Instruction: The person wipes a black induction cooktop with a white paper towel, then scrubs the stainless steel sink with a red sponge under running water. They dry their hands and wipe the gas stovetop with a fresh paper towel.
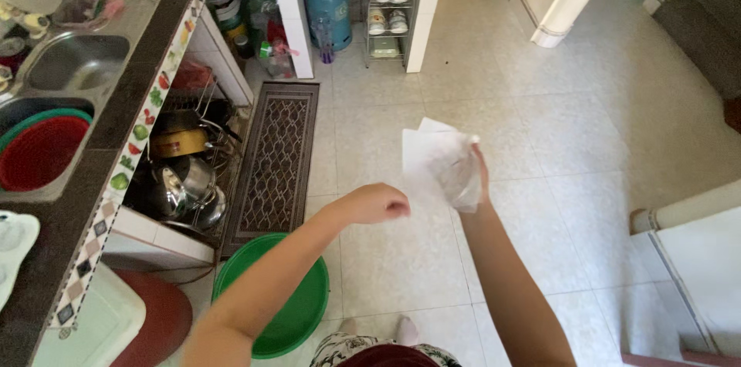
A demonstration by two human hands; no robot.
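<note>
- The right hand [472, 174] is raised out in front at arm's length, fingers pinched around a thin clear plastic bag [441, 160], which hangs crumpled to the left of that hand, over the floor [587, 143]
- The grip looks to be on one bunched edge only, so the slippery film could slide out and the bag would drop onto the floor tiles below the hand
- The left hand [378, 203] is curled into a loose fist with nothing visible in it, a little to the left of and below the bag and not touching it; if it grabs at the hanging film while the right hand pulls, the thin plastic could stretch or tear
- The bag looks blurred, so whether anything is inside cannot be told; if there is, an open mouth turned downward would spill it
- A green basin [282, 301] sits on the floor below the left forearm, close to the feet; a step forward without looking could knock or trip on it
- A patterned mat [276, 155] lies further left of the left hand, alongside the worktop [135, 81]; its edge could catch a foot
- The sink [73, 66] and a red bowl [38, 152] are well off to the left, out of reach of both hands
</note>
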